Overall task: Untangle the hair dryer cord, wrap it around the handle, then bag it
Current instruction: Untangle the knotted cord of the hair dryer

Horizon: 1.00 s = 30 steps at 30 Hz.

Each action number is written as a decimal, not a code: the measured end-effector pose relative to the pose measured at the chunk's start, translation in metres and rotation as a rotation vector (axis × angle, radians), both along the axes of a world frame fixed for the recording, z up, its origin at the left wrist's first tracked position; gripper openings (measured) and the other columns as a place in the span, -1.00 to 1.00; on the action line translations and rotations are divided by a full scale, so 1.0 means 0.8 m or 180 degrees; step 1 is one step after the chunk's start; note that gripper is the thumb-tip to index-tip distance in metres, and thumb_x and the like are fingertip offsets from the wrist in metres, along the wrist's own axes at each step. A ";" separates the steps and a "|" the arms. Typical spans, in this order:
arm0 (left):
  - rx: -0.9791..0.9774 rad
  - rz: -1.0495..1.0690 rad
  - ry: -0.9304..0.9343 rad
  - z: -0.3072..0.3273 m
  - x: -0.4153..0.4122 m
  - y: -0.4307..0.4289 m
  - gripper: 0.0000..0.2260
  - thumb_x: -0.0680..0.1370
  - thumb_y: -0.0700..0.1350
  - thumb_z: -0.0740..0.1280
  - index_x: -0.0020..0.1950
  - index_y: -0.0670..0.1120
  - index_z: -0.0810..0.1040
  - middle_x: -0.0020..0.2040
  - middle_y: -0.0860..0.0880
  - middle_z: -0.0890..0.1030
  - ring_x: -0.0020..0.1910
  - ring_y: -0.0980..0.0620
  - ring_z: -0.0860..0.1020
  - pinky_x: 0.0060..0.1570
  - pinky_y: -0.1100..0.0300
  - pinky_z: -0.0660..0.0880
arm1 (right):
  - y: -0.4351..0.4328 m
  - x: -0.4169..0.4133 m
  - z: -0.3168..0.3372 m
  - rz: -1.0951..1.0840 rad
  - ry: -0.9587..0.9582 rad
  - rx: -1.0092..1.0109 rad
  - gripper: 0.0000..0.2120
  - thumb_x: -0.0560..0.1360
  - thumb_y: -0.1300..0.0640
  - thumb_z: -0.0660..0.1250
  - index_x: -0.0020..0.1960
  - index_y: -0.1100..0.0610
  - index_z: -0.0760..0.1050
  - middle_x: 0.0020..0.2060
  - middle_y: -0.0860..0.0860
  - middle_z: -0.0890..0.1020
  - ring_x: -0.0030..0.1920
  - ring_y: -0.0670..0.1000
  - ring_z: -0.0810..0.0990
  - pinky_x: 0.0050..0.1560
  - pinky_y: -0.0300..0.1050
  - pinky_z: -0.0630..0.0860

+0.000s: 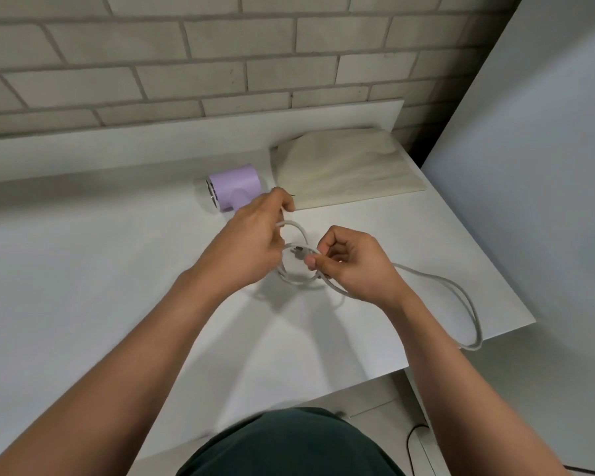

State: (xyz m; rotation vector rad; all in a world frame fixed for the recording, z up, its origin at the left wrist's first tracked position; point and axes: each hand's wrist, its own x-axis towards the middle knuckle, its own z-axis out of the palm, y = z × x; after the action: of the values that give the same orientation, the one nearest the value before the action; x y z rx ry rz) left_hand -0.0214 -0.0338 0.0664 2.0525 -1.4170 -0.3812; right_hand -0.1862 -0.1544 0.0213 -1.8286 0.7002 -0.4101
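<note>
A pale brick wall (186,63) runs behind the lilac hair dryer (232,183), which lies on its side on the white surface (83,269), toward the back. Just to the right of the hair dryer a cream cloth bag (351,170) lies flat, close to it but apart. The white cord (461,297) coils in front of the hair dryer and trails in a long loop to the right, its far end over the surface's edge. The left hand (251,242) is just in front of the hair dryer and hides its handle, fingers (284,201) curled round the cord. The right hand (354,266), further right and nearer the person, pinches a strand between thumb and forefinger. The plug (298,250) sits inside the coil between the two hands.
</note>
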 end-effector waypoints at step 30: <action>-0.0011 0.0066 -0.1535 0.045 0.036 -0.023 -0.74 0.67 0.09 0.17 0.09 0.01 0.60 0.01 0.04 0.67 0.00 -0.17 0.61 -0.10 -0.05 0.57 | -0.041 -0.015 0.012 -0.0141 -0.0297 0.0132 -0.85 0.53 0.19 0.52 0.02 0.17 0.57 -0.17 0.08 0.76 -0.09 0.13 0.75 0.17 0.08 0.63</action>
State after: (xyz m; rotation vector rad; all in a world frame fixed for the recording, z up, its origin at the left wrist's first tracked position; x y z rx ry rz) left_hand 0.0077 -0.0523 0.1020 2.2490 -1.6600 0.1403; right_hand -0.1986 -0.1874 0.0310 -1.7459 0.6811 -0.5031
